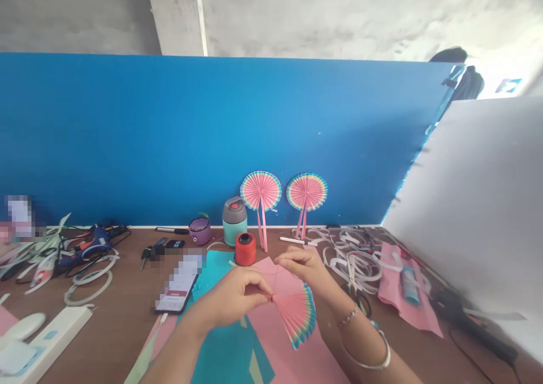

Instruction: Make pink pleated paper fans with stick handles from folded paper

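The left hand (237,299) and right hand (307,268) are bare, with uncovered forearms; the right wrist carries a thin beaded bracelet (348,316) and, nearer, a plain silver bangle (373,366).

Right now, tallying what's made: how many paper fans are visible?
3. Two lean on the blue board: the left fan, the right fan; the half-open fan is held by the left hand and right hand. More may be hidden.

Pink pleated fan (294,313) edged in blue and yellow stripes, teal sheet (229,350) at eight o'clock of it, pink sheet (297,361) at six, red spool (245,249) at eleven, grey-lidded teal bottle (235,220), purple pot (200,231), pink teal-rimmed rosette (260,190) and pink rainbow-rimmed rosette (306,192) at twelve, blue partition (169,141), brown table (123,310).
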